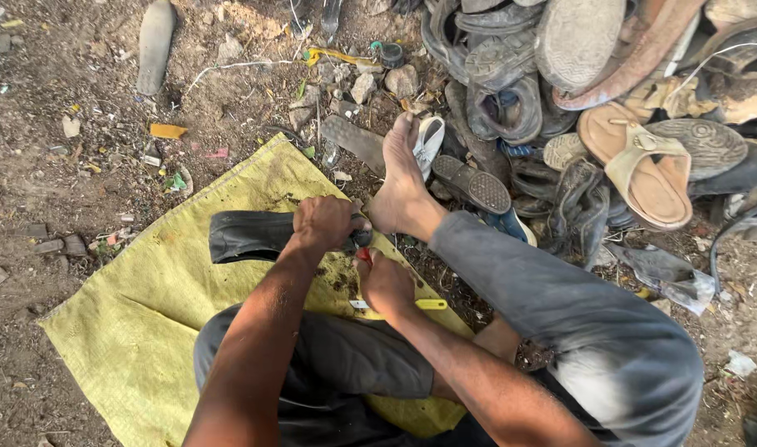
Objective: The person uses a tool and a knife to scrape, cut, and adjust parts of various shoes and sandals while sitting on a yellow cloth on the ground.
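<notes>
The black rubber shoe sole (250, 236) lies flat on the yellow woven sack (147, 314), stretching leftward from your left hand (325, 223). That hand is closed over the sole's right end, fingers wrapped down around it, so only the left part of the sole shows past your knuckles. Just near and to the right of it, your right hand (384, 284) is curled into a fist around a yellow-handled utility knife (412, 305); the handle sticks out to the right of the fist, and a small red part shows at the top of the hand, close against the left hand. You cannot tell from this view whether the blade touches the sole, since both hands cover that spot.

Your bare foot (402, 178) rests just to the right of the left hand, toes pointing far, its heel at the edge of the sack. Your grey trouser leg (552, 306) runs from that ankle toward the near right, and the other bent leg sits on the sack below your forearms.

Dark crumbs and scraps dot the sack around your hands. Farther right and far, a heap of worn footwear (561, 99) fills the corner: black soles, dusty shoes and a tan sandal (643, 170) lying on top. On the dirt to the far left lies a single grey sole (155, 45), well apart from the sack, with pebbles and bits of litter scattered about.
</notes>
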